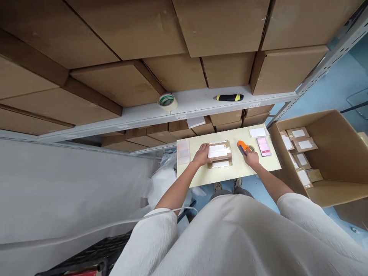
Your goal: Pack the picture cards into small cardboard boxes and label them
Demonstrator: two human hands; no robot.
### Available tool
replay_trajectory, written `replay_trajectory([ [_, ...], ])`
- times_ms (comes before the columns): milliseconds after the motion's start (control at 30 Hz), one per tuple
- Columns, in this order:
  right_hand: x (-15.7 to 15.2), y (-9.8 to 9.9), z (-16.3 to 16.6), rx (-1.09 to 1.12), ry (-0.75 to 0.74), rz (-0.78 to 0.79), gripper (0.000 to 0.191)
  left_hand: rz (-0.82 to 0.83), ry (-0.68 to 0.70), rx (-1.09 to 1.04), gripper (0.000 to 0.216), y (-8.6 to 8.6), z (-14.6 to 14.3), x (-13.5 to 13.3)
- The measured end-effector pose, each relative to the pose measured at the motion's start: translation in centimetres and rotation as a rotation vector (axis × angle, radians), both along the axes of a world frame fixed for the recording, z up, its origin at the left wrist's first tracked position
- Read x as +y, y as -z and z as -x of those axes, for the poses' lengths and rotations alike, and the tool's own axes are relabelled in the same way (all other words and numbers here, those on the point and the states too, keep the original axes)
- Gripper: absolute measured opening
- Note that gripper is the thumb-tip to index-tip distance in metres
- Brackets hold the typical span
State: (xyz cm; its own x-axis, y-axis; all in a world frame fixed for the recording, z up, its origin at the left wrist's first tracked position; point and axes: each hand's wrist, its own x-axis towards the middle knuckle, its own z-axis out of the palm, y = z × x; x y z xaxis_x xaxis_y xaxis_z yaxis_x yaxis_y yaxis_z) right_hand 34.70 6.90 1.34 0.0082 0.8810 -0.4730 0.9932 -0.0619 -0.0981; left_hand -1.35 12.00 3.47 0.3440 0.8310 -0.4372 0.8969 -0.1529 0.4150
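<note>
My left hand (pixel 202 154) grips the left end of a small cardboard box (pixel 227 154) with a white label on top, its fingers on the upper edge. Under or just in front of that box shows a second labelled box (pixel 220 164); I cannot tell if they are stacked. In my right hand (pixel 252 158) is an orange tape dispenser (pixel 243 145) with a dark blue part, held to the right of the boxes and apart from them. A tape roll shows beside the fingers. Both boxes rest on a pale yellow tabletop (pixel 198 174).
To the right stands a large open carton (pixel 339 153) holding several small labelled boxes (pixel 301 159). A pink phone-like item (pixel 263 146) and white paper (pixel 257 132) lie at the table's right. On the shelf edge (pixel 198 100) are a tape roll (pixel 167 102) and a utility knife (pixel 229 97).
</note>
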Motion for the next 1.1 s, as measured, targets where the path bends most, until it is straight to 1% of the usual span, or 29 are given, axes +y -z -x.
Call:
replay_trajectory([
  [133,-0.5,0.1,0.2,0.019,0.016,0.002,0.041,-0.017,0.016,-0.027,0.126,-0.1,0.3,-0.3],
  [200,-0.7,-0.3,0.4,0.035,0.042,-0.040,0.042,-0.017,0.025,-0.040,0.127,-0.1,0.5,-0.5],
  [267,-0.5,-1.0,1.2,0.055,0.072,-0.120,0.044,-0.024,0.009,-0.053,0.127,-0.2,0.5,-0.7],
  [300,-0.2,-1.5,1.8,0.073,0.091,-0.158,0.046,-0.037,-0.021,-0.061,0.126,-0.3,0.4,-0.8],
  [367,0.9,-2.7,3.4,0.134,0.131,-0.204,0.052,-0.074,-0.141,-0.075,0.122,-0.4,0.0,-0.8],
  [433,2.3,-3.7,5.4,0.218,0.159,-0.202,0.061,-0.088,-0.301,-0.079,0.118,-0.4,-0.7,-0.6],
  [500,3.8,-4.4,7.6,0.273,0.160,-0.179,0.074,-0.065,-0.419,-0.068,0.118,-0.3,-1.4,-0.2],
  [600,5.4,-4.7,10.1,0.268,0.143,-0.114,0.092,-0.040,-0.475,-0.045,0.120,0.3,-2.2,0.3],
  [667,5.8,-4.4,11.0,0.249,0.144,-0.071,0.096,-0.034,-0.500,-0.046,0.113,0.9,-2.1,0.3],
  [733,5.8,-3.9,11.1,0.254,0.158,-0.040,0.091,-0.010,-0.544,-0.084,0.099,1.5,-1.7,0.2],
  [800,5.6,-3.4,10.7,0.282,0.159,-0.029,0.080,0.011,-0.576,-0.148,0.084,2.1,-1.1,-0.1],
  [900,5.4,-3.0,9.8,0.320,0.112,-0.046,0.065,-0.001,-0.585,-0.219,0.063,2.4,-0.4,-0.5],
  [1000,5.5,-3.3,9.1,0.327,0.077,-0.060,0.055,-0.028,-0.593,-0.232,0.051,1.7,-0.3,-0.6],
  [1100,5.7,-4.5,9.1,0.322,0.073,-0.128,0.054,-0.106,-0.597,-0.255,0.049,0.2,-0.5,-0.4],
])
